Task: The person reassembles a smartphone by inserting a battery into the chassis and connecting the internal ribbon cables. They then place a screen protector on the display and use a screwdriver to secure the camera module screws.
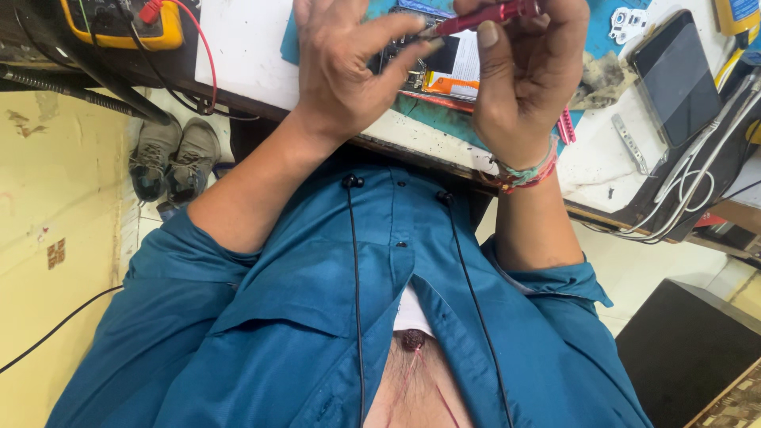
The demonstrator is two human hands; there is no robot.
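White surface runs along the top of the view, with a teal mat laid on it and the person's blue shirt filling the lower part. On the mat lies an opened phone, its board and orange parts showing between the two hands. The left hand rests over the phone's left side, fingers spread and curled down; its fingertips touch the phone, but whether this grip is closed on anything cannot be told. The right hand is clamped on a red screwdriver, thumb and fingers pinched around its shaft, and the tool slants down to the left toward the phone. Coloured thread bands circle the right wrist.

A yellow meter with a red lead sits at the far left of the surface. A dark phone panel lies well to the right of the hands, with a small metal bracket near it and white cables trailing off the edge. Grey shoes stand on the floor beside the yellow wall. Black earphone wires hang down the shirt.
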